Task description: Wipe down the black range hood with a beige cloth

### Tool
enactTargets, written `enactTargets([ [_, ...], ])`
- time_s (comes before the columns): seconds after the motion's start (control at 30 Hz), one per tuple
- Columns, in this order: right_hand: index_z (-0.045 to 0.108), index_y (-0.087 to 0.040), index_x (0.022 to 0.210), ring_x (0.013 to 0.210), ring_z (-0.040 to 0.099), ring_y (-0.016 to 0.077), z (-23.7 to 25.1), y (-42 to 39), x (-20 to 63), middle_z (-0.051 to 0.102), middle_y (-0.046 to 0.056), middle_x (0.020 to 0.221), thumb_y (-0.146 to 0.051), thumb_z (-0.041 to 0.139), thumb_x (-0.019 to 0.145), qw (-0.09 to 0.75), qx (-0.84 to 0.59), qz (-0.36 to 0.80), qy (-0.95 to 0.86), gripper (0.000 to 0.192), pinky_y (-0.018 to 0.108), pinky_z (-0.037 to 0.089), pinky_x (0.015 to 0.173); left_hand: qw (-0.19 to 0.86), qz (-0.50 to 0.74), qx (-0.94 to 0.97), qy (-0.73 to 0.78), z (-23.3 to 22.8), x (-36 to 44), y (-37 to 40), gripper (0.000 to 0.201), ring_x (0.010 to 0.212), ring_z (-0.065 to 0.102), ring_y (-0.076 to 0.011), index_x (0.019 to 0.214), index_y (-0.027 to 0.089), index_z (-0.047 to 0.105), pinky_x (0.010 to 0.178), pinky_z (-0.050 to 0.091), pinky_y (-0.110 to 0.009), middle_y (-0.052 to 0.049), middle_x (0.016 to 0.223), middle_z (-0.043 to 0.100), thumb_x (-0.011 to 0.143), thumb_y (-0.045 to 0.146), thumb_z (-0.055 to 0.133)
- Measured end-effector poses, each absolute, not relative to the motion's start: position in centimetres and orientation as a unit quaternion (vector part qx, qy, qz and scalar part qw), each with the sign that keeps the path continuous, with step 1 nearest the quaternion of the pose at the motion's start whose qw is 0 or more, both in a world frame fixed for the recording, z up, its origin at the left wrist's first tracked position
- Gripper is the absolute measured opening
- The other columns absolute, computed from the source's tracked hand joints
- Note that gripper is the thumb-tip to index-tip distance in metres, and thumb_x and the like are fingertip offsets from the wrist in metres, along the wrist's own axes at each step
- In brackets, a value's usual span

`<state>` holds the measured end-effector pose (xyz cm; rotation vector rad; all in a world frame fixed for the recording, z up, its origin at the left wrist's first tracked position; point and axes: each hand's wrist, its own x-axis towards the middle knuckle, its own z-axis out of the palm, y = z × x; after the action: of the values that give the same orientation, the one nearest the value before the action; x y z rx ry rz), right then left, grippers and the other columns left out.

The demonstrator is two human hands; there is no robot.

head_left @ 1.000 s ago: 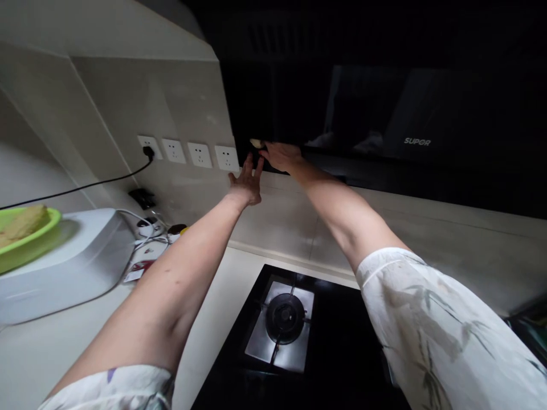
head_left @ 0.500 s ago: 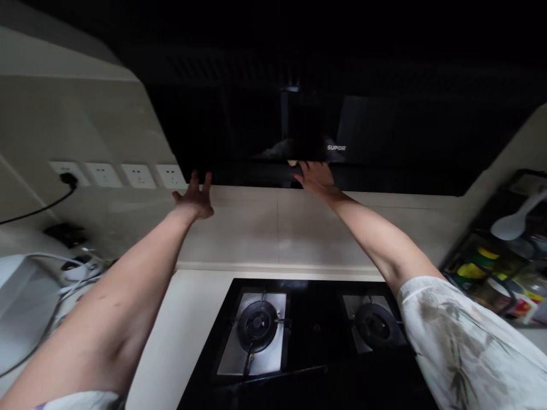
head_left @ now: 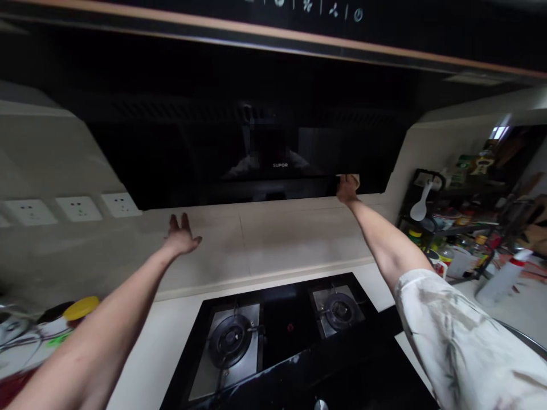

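Observation:
The black range hood (head_left: 183,154) slopes down over the tiled wall, with a SUPOR label on its panel. My right hand (head_left: 348,189) is at the right part of its lower edge, fingers bent around a tan cloth (head_left: 356,181) pressed to the panel. Only a corner of the cloth shows; the fingers cover the rest. On the other side, my left hand (head_left: 182,236) is empty with its fingers spread, just below the hood's bottom edge and in front of the wall. Whether it touches the wall, I cannot tell.
Below lies a black gas stove (head_left: 277,364) with two burners. Wall sockets (head_left: 79,209) line the left. At the right stand a black rack (head_left: 453,228) with bottles, a hanging white ladle (head_left: 421,204) and a spray bottle (head_left: 502,282). A yellow lid (head_left: 81,307) sits at the left.
My right hand has slid rightward along the hood's lower edge with the cloth. My left hand has come off the hood's corner and sits lower, a little to the right. The view has shifted rightward.

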<state>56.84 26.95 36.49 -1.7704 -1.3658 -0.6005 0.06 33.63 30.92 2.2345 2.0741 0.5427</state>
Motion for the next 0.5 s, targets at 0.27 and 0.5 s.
enactTargets([
  [0.27, 0.071, -0.019, 0.115, 0.138, 0.063, 0.0297, 32.0, 21.5, 56.6, 0.074, 0.016, 0.134, -0.030, 0.067, 0.083, 0.628, -0.597, 0.037, -0.497, 0.033, 0.054, 0.046, 0.129, 0.110, 0.208, 0.789, 0.568, 23.9, 5.2, 29.7, 0.102, 0.172, 0.031, -0.0423, 0.175, -0.010, 0.024, 0.138, 0.033, -0.049, -0.040, 0.180, 0.027, 0.093, 0.038, 0.064],
  [0.5, 0.061, -0.024, 0.091, 0.103, 0.077, 0.0293, 26.6, 13.6, 54.4, 0.077, 0.011, 0.096, -0.047, 0.066, 0.083, 0.764, -0.450, 0.286, -0.364, 0.024, 0.048, 0.066, 0.103, 0.314, 0.205, 0.799, 0.470, 20.0, 14.0, 23.5, 0.098, 0.164, 0.048, -0.0370, 0.175, 0.006, 0.044, 0.132, 0.042, -0.039, -0.030, 0.183, 0.033, 0.091, 0.046, 0.075],
])
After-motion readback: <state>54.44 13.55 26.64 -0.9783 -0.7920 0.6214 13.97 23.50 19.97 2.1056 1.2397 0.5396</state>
